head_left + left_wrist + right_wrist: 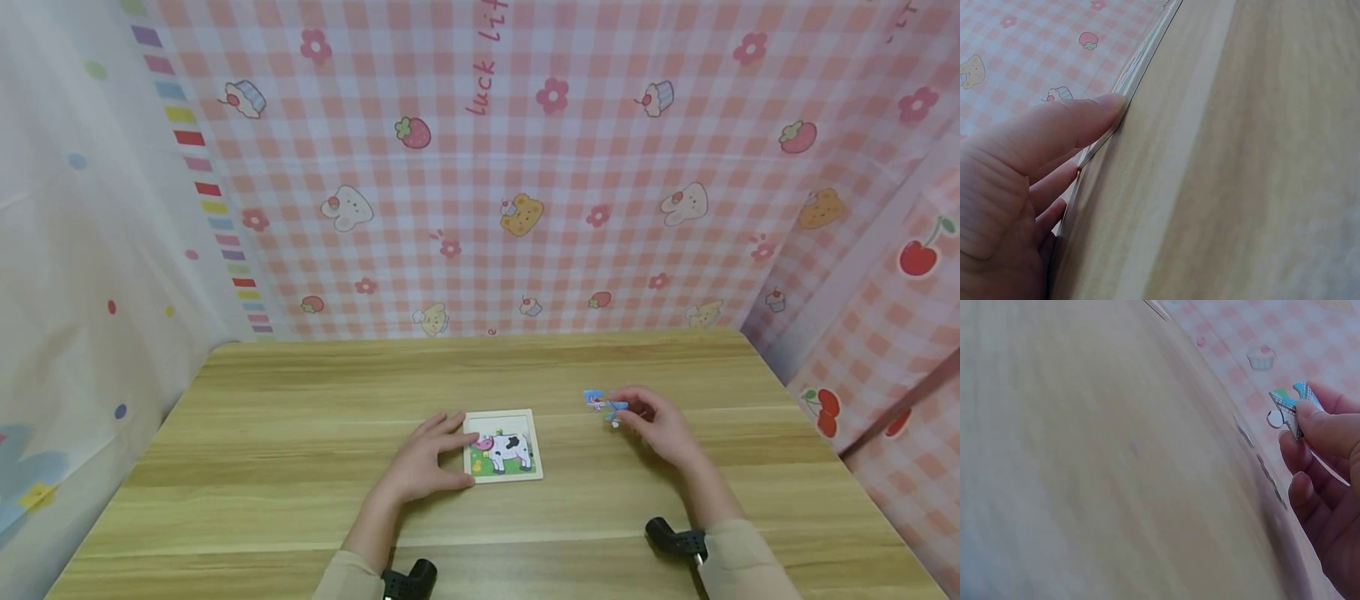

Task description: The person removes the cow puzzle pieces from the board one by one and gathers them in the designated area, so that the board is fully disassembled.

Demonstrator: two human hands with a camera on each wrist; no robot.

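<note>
- The left hand [427, 463] spreads wide along the near-left side of the puzzle frame [513, 479], thumb at its lower corner, index fingertip on its face beside the cow [513, 450]; the fingers rest on the frame rather than wrapping round it.
- The frame lies flat on the table [525, 533] just right of that hand; it looks like thin wood, so probably light and stiff, and may slide if nudged; its raised rim seems the best place to steady it.
- A loose piece [592, 398] lies between the hands, just beside the right fingertips; flat as it is, it probably lifts best by its edges.
- The right hand [660, 429] pinches a puzzle piece [1285, 403] narrowly between thumb and fingers; it looks stiff and almost weightless, with a smooth printed face that could slip; the knob is likely its weakest part, so the broad body is the safer hold.
- The left wrist view shows the thumb [1085, 119] against the frame's thin edge, but hides the cow; the head view shows the cow.
- The right wrist view shows the held piece's round knob clearly; the head view has it small, partly covered by fingers.
</note>
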